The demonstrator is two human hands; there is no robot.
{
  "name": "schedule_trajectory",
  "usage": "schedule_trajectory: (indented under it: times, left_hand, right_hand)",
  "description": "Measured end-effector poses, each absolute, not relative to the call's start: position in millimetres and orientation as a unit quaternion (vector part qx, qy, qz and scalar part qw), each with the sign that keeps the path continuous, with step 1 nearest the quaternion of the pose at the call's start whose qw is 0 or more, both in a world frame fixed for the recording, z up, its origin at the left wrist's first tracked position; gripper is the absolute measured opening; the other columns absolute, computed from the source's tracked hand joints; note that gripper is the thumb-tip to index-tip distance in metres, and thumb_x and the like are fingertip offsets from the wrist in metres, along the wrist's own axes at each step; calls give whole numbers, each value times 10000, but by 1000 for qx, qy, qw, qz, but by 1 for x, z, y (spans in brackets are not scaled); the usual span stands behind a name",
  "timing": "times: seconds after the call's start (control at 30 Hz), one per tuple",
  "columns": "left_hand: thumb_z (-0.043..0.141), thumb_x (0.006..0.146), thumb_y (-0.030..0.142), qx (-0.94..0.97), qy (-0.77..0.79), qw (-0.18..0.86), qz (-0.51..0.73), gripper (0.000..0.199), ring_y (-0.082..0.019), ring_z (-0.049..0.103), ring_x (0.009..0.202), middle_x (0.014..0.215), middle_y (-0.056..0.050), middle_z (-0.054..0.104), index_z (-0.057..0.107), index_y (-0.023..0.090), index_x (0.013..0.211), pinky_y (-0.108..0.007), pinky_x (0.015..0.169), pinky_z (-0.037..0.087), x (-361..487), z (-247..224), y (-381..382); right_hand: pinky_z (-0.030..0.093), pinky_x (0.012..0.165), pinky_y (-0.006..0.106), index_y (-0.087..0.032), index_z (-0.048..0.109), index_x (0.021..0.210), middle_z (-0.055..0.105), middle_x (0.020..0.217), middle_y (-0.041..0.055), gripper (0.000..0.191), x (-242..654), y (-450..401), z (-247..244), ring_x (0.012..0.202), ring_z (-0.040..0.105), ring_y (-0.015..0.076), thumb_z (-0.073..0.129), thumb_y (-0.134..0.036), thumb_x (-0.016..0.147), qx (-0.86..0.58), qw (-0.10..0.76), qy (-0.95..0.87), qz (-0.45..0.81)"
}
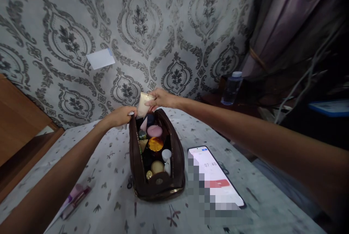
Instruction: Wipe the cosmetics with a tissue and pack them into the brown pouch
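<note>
The tube's lower end is hard to make out; right hand grips its top, left hand pinches the bag's far rim

Both bare arms are stretched forward from the lower corners. The left hand is held low, its fingers curled closed; the right hand is raised slightly higher, just beside it, thumb and fingers pinched, pointed leftward.
</note>
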State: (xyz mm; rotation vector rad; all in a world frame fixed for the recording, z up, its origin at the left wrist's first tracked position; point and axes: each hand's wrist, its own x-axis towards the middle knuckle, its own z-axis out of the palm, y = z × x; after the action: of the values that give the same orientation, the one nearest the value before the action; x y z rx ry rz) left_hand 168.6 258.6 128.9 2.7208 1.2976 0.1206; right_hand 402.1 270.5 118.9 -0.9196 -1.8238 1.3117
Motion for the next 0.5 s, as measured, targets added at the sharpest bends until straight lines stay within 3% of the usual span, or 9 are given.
schedule_trajectory:
  times: [0.17,0.27,0.37,0.43,0.5]
  left_hand:
    - [436,637,150,897,431,71,62,252,-198,592,775,755,15,658,607,211,812,-278,711,436,166,125,258]
    - [436,642,157,893,437,74,79,262,-199,589,779,780,14,657,609,211,831,-283,716,432,165,123,256]
    - [436,660,165,888,445,80,84,259,-194,586,756,770,18,644,611,213,845,-286,713,430,164,121,255]
    - [433,654,160,889,442,88,84,263,-189,581,737,758,21,641,606,212,845,-282,706,429,164,121,256]
    - [430,643,153,890,438,96,83,268,-187,584,741,762,20,647,603,209,840,-280,707,430,164,121,256]
  right_hand:
    - [543,562,166,-120,652,779,683,626,-3,212,399,264,117,558,643,92,853,-153,721,-368,380,-683,503]
    - [550,614,192,-132,647,815,658,650,0,179,398,261,122,582,605,89,815,-144,754,-404,481,-570,529]
    - [595,682,276,-190,576,1001,641,757,0,147,397,256,131,654,617,114,597,-327,949,-394,584,-417,574]
    - [616,672,338,-226,504,1076,619,799,4,245,395,248,137,688,639,138,408,-445,1022,-356,589,-351,635]
    - [610,595,312,-221,476,1073,597,781,8,234,390,240,139,658,631,140,387,-432,1026,-332,555,-318,693]
